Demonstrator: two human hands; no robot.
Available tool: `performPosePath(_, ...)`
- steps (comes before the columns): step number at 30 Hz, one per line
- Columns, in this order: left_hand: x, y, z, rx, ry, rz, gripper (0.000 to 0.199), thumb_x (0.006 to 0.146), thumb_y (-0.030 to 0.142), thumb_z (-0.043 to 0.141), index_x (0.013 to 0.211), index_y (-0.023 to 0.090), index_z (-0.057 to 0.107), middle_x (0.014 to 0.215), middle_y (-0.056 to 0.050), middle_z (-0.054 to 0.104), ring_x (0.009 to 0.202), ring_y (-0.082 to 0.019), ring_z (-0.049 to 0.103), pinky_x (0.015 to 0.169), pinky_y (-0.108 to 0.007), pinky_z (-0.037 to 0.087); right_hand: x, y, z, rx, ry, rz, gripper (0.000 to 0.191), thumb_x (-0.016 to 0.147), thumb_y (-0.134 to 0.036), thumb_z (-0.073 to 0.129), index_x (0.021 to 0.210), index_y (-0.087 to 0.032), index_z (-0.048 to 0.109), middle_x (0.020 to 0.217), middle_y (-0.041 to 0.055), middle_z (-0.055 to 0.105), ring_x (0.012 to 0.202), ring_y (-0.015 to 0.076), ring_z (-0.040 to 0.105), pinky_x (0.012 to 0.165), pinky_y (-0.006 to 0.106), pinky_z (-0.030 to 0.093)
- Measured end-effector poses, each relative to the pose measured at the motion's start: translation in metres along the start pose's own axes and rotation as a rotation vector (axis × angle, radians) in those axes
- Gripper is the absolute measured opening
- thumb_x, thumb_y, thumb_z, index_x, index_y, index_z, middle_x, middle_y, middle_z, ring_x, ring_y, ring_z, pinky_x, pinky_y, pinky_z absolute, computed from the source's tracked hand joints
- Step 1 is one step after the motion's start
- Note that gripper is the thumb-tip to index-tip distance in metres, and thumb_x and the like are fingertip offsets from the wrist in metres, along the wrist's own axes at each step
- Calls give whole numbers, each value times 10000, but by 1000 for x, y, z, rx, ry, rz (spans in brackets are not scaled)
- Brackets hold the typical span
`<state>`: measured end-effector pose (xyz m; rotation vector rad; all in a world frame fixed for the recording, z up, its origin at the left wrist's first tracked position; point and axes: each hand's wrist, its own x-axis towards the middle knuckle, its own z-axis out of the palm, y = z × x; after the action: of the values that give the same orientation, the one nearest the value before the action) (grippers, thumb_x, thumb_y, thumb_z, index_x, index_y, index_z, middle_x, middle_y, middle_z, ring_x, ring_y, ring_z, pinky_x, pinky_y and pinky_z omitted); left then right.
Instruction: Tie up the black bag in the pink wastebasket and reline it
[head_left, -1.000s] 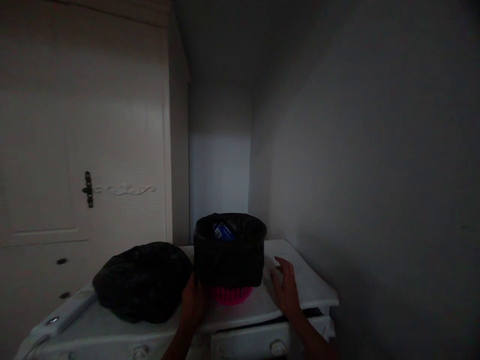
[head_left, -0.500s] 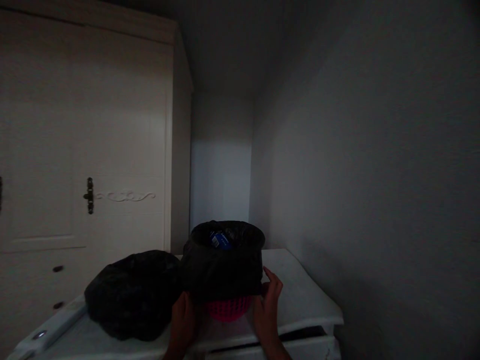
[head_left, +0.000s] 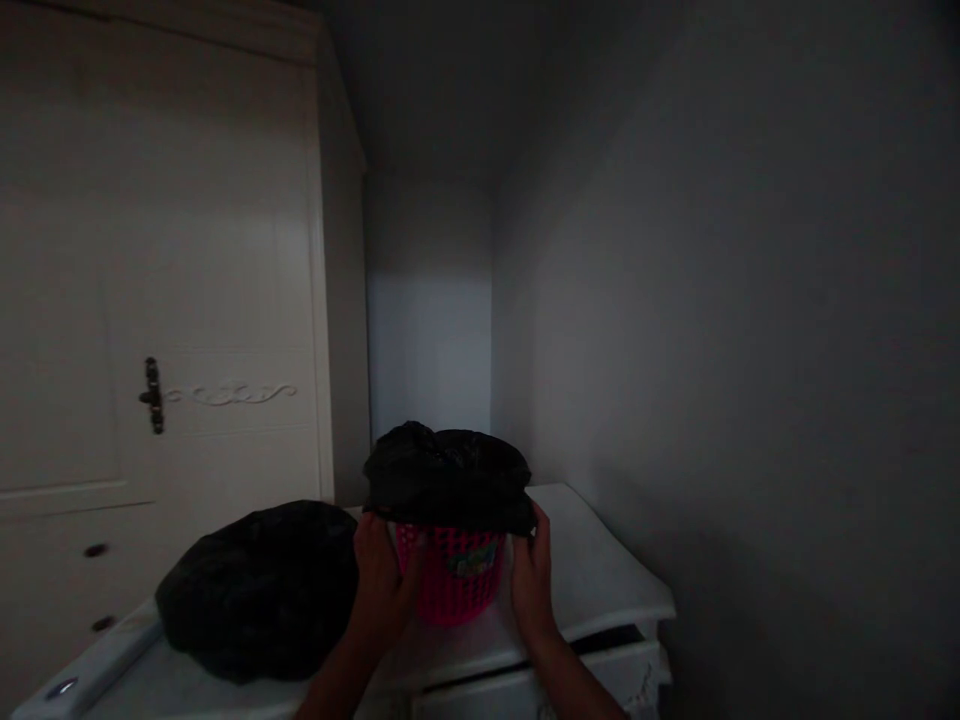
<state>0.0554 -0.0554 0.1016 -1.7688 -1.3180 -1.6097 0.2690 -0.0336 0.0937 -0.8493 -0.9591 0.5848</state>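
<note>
A pink perforated plastic basket with a coloured label stands upright on the white dresser top. Black bin liner covers its upper part, and the loose plastic bunches above the rim. On the left, my left hand pinches the liner's lower edge, its thumb near the basket wall. At the right side my right hand has its fingers closed on the same edge. The basket's inside is hidden by the plastic.
A second rounded black plastic bundle lies left of the basket. The white dresser has a slightly open drawer at the front. A white wardrobe stands to the left, a grey wall to the right.
Both hands have moved up with the liner's edge, so more of the pink basket and its label shows. The plastic now hides the blue item seen inside before.
</note>
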Motion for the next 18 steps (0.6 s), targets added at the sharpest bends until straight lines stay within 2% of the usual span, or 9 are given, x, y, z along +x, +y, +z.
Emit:
performPosePath(3,16,8,-9,12,-52,59,423,999,401,482,1333,142,509,1326,-201,566,1368,-372,468,1128,-612,410,2,-7,3,29,-44,2,643,898,-533,595,1452,-220,504,1452,127,595,1311,274,566,1103,418,439)
performPosePath(7,39,24,-28,-7,-136,71,278,1012,361,443,1173,209,611,1199,-138,635,1228,-319,548,1113,-550,412,9,-10,6,34,-91,22,666,928,-522,541,1527,-255,428,1483,116,585,1346,267,559,1122,446,443)
performPosePath(11,57,37,-42,-86,-173,44,275,1019,398,447,1045,225,660,1095,-108,662,1119,-292,568,1011,-469,458,19,-14,4,20,-85,75,654,949,-562,478,1540,-289,405,1538,103,541,1375,270,545,1106,473,465)
performPosePath(14,67,43,-45,-85,-185,13,280,1006,432,491,914,226,657,979,-82,654,1016,-275,580,947,-438,456,30,-21,2,10,-77,84,678,944,-599,465,1541,-283,398,1574,105,507,1405,267,522,1127,471,449)
performPosePath(18,74,48,-46,-78,-219,5,299,1005,443,497,858,226,640,920,-68,646,978,-270,590,920,-427,452,48,-30,1,-46,-49,109,693,926,-629,443,1514,-264,442,1586,101,498,1417,264,513,1111,446,461)
